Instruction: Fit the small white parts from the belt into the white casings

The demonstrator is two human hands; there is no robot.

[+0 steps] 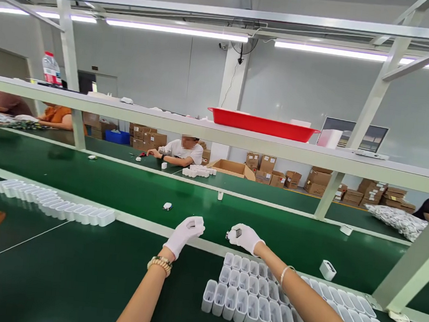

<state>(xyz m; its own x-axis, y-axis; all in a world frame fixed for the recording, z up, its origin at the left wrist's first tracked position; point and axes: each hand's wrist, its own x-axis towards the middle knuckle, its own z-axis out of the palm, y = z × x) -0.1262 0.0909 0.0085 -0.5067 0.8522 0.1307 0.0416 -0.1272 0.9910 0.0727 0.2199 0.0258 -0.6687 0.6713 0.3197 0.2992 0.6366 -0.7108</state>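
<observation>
Both my hands wear white gloves and reach out over the green conveyor belt (132, 186). My left hand (187, 233) has its fingers curled together; anything inside them blends with the white glove and cannot be made out. Facing it, my right hand (245, 237) pinches a small dark part (227, 234) between thumb and fingers, its exact kind too small to tell. Below my right hand and forearm stand rows of open white plastic housings (241, 305), partly covered by the arm. A small white part with a dark side (167, 206) lies on the belt beyond my left hand.
More white housings (54, 204) line the left bench. On the belt sits a white case (327, 270). A shelf (158, 115) carrying a red tray (263, 124) crosses ahead, held by a post (414, 251) at right. A co-worker (183, 150) sits across the line.
</observation>
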